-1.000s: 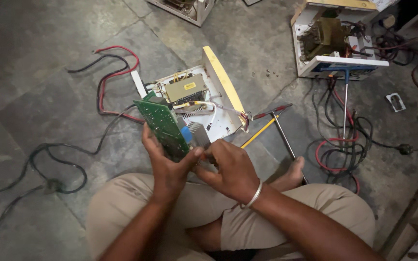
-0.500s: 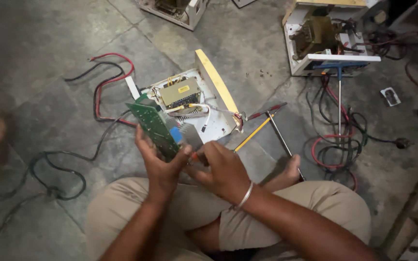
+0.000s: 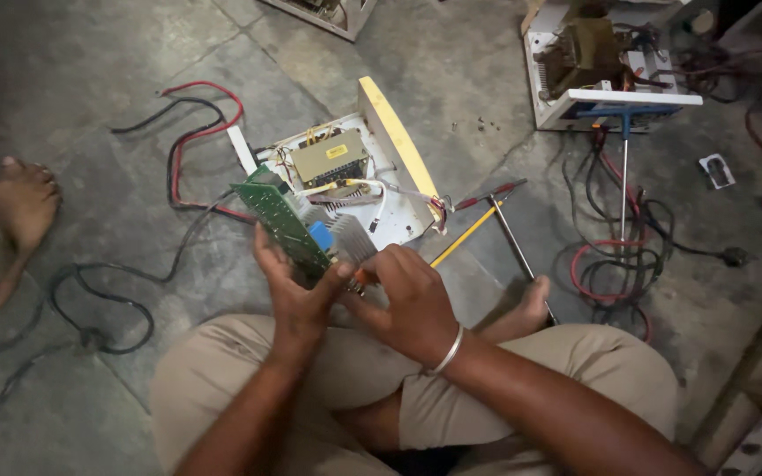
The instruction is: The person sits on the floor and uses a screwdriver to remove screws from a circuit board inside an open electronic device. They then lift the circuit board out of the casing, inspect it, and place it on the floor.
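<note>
A grey stone floor (image 3: 90, 70) carries an opened white chassis (image 3: 359, 181) at its middle. Left of the chassis run red and black cables (image 3: 189, 132); right of it lie a yellow-handled screwdriver (image 3: 465, 236) and a metal rod (image 3: 518, 251) (crossing each other); far right stands another open white unit (image 3: 606, 79).

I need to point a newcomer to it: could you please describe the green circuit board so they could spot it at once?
Start at the open white casing on the stone floor. Just in front of it, the left hand holds the green circuit board tilted up on edge. It is the only flat green panel, with a blue part beside finned grey metal.
</note>
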